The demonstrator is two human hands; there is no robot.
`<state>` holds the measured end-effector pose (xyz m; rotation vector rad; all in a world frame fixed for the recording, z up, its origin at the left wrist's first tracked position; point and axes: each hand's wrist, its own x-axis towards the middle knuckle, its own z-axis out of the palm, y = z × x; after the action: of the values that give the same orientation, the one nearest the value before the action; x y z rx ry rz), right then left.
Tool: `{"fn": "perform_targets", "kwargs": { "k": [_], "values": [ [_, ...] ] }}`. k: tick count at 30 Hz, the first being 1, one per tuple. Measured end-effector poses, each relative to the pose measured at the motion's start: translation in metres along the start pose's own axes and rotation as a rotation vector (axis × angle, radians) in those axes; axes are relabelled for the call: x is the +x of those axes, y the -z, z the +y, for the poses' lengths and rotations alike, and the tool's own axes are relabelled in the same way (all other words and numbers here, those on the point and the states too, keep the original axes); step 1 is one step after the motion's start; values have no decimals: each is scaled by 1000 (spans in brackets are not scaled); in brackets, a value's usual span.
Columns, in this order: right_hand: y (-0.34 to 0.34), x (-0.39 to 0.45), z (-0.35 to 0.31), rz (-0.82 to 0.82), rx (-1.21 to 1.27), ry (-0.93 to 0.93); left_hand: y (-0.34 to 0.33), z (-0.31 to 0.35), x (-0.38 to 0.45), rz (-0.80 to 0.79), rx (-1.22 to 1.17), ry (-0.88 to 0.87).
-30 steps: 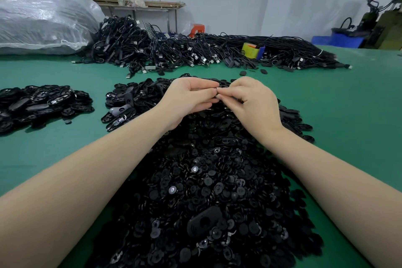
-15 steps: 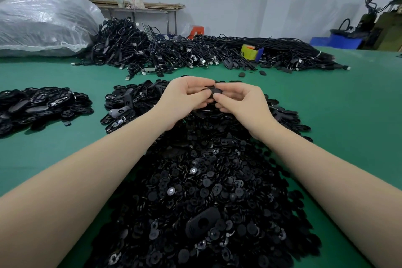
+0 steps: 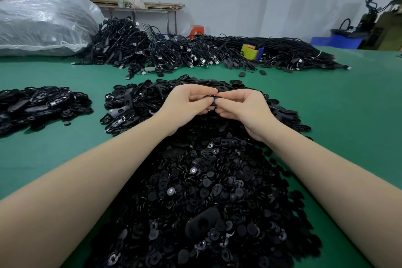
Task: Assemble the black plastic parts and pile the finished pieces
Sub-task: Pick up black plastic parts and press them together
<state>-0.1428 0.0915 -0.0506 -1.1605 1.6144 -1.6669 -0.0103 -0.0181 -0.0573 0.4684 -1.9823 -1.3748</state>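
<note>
Pinching one part between left hand and right hand; small pile done, big heap left

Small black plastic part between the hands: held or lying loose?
Held: small black plastic part is pinched by left hand and right hand.

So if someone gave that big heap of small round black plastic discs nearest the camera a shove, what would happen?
The heap of small round black plastic discs would probably slump and spread rather than slide as one, since the pieces lie loose and unstacked. Each disc looks thin and light, so strays may skid over the smooth green table. Being round, a few might roll on edge.
</note>
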Motion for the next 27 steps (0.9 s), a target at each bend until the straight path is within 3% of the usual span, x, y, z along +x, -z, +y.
{"fn": "perform_targets", "kwargs": {
  "k": [27],
  "values": [
    [-1, 4, 7, 60, -117, 14, 1, 2, -3, -23, -14, 22]
  ]
}}
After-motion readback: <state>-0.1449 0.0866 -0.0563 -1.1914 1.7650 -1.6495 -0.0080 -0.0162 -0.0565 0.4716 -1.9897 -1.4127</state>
